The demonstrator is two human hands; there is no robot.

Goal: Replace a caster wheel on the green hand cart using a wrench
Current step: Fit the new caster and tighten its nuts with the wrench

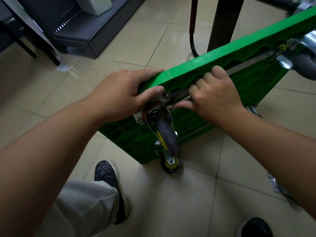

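Head view, left fingers gripping one green cart; right fingers gripping one wrench

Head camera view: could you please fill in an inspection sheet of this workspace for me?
Surface: beige tiled floor, glossy.
Job's things: green hand cart tipped on edge, underside facing the person; caster wheel bolted at the near corner; wrench at a mounting bolt.
Clutter: metal piece on the floor, partly hidden by the right arm.
Grippers: left hand grips the cart's corner; right hand holds the wrench.
Cables: nothing seen.
Surroundings: dark cabinet, black post.
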